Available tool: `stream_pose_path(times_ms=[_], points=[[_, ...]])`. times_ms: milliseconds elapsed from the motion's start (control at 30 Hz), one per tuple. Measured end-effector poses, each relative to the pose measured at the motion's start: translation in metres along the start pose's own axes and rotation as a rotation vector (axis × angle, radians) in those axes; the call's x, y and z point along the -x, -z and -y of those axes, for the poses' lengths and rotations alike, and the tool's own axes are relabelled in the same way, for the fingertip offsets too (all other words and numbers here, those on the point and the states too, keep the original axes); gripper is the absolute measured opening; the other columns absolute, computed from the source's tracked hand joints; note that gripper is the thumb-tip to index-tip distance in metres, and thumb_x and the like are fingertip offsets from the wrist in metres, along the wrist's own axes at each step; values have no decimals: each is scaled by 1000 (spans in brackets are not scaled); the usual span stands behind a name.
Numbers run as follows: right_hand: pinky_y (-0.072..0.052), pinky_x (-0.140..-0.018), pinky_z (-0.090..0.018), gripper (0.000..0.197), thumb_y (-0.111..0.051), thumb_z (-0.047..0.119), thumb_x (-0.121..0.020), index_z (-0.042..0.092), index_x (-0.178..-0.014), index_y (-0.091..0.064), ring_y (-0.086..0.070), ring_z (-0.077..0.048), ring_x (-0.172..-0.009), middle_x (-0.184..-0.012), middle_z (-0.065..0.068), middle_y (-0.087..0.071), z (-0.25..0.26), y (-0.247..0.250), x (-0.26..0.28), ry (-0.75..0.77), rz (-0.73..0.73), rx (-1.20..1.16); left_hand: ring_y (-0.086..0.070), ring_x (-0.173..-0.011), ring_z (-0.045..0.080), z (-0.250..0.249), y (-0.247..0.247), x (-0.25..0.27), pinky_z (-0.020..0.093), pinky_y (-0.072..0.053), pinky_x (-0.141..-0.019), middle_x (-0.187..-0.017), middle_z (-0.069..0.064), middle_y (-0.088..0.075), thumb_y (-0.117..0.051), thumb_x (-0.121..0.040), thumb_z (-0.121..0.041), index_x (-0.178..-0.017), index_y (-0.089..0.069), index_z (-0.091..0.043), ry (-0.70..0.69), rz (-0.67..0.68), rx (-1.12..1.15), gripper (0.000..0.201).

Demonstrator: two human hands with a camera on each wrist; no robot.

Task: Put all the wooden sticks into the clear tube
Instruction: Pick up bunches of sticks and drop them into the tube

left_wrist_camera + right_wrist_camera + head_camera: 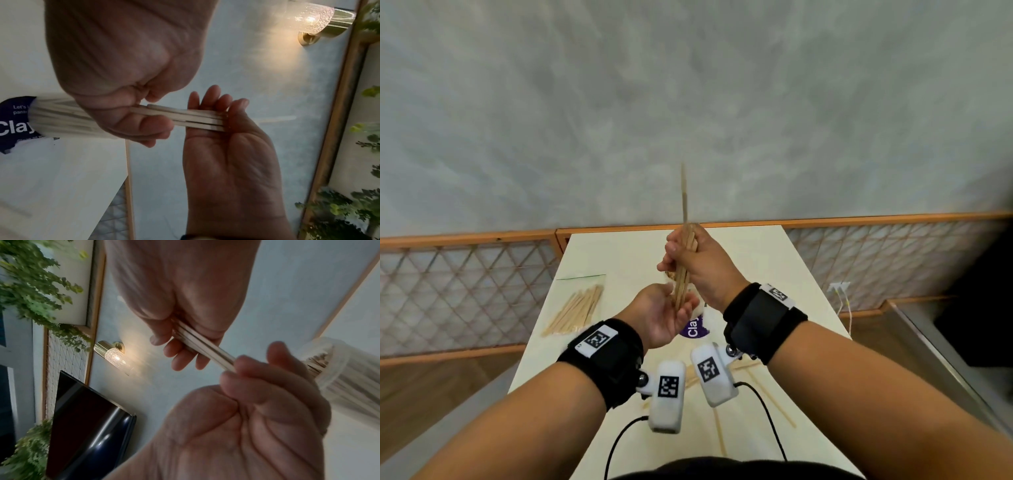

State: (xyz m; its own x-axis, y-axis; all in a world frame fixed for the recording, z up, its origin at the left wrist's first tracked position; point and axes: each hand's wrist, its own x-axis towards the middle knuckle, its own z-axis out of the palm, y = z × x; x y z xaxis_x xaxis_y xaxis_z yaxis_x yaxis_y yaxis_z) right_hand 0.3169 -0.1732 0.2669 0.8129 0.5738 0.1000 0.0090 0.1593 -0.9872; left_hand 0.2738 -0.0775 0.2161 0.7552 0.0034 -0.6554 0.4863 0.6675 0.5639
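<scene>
Small bundle of wooden sticks [683, 274] held upright above the table [774, 260], one stick poking higher than the rest. Right hand [702, 263] clenched round bundle's middle. Left hand [661, 313] cupped under lower ends, fingers relaxed and straight. Clear tube [337, 378], already holding sticks, stands just behind the hands; base blurred. More sticks in bag [577, 308] at left; loose sticks [774, 401] nearer the body.

A pale cream surface [774, 270] carries a clear bag of wooden sticks [577, 310] at its left side, a clear tube [347, 382] with a purple label near the middle, and loose sticks [774, 401] scattered nearer the person.
</scene>
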Motion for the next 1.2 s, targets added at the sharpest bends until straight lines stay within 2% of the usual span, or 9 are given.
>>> stream_pose_path(times_ms=[100, 233, 367, 500, 667, 867, 1000, 1100, 1200], points=[[-52, -68, -28, 8, -53, 7, -96, 14, -95, -52, -63, -25, -68, -73, -8, -55, -1, -1, 2, 13, -35, -22, -49, -38, 9, -1, 2, 1, 14, -38, -32, -63, 7, -58, -29, -97, -14, -78, -56, -4, 8, -10, -13, 34], [-53, -70, -27, 10, -49, 18, -99, 11, -92, -47, -64, -22, -70, -70, -10, -62, 7, -3, -1, 91, -95, 53, -47, -37, 9, -2, -2, 5, 14, -36, -31, -61, 6, -57, -30, -96, -14, -77, -54, -5, 16, 3, -17, 31], [-50, -80, -39, 12, -50, 27, -98, 18, -89, -48, -66, -16, -73, -69, -5, -68, 3, -5, -5, 76, -139, 150, -49, -39, 11, -4, -7, 10, 15, -38, -33, -64, 8, -57, -29, -98, -16, -80, -53, -5, -13, 42, -13, 32], [-49, -89, -47, 7, -53, 24, -96, 21, -96, -59, -62, -14, -68, -60, 4, -57, -1, -7, -5, 42, -149, 179, -53, -42, 12, -7, -6, 13, 16, -44, -36, -69, 10, -59, -26, -99, -17, -88, -56, -2, -58, 43, -19, 35], [-45, -101, -46, 21, -54, 38, -95, 19, -90, -59, -66, -17, -85, -70, -1, -69, -3, -7, -7, -9, -129, 95, -67, -68, 20, -10, -4, 15, 25, -57, -51, -84, 12, -64, -28, -101, -14, -98, -60, 2, -119, 59, 47, 36], [-46, -80, -26, 32, -56, 36, -94, 5, -96, -63, -69, -11, -94, -91, -7, -75, -1, -2, -7, -39, -120, 88, -67, -83, 24, -13, -3, 14, 30, -60, -73, -94, 16, -63, -29, -102, -17, -108, -58, 3, -151, 125, 48, 36], [-49, -83, -33, 50, -49, 41, -97, 18, -54, -60, -69, -21, -90, -88, -8, -75, -5, 3, -16, -55, -147, 137, -65, -77, 22, -16, 0, 8, 28, -60, -68, -89, 14, -63, -28, -103, -19, -106, -58, 2, -205, 180, -24, 37], [-49, -72, -32, 53, -42, 42, -99, 13, -55, -45, -67, -29, -87, -91, -4, -75, -2, 12, -25, -66, -133, 248, -63, -79, 20, -18, 3, 5, 29, -56, -71, -93, 7, -63, -29, -104, -29, -106, -60, -4, -328, 258, -257, 39], [-46, -71, -37, 50, -43, 43, -98, 13, -58, -48, -68, -30, -86, -92, 0, -75, 1, 21, -34, -88, -65, 351, -59, -78, 16, -18, 3, 5, 27, -53, -69, -84, 1, -57, -36, -103, -32, -102, -55, -11, -429, 335, -515, 28]])
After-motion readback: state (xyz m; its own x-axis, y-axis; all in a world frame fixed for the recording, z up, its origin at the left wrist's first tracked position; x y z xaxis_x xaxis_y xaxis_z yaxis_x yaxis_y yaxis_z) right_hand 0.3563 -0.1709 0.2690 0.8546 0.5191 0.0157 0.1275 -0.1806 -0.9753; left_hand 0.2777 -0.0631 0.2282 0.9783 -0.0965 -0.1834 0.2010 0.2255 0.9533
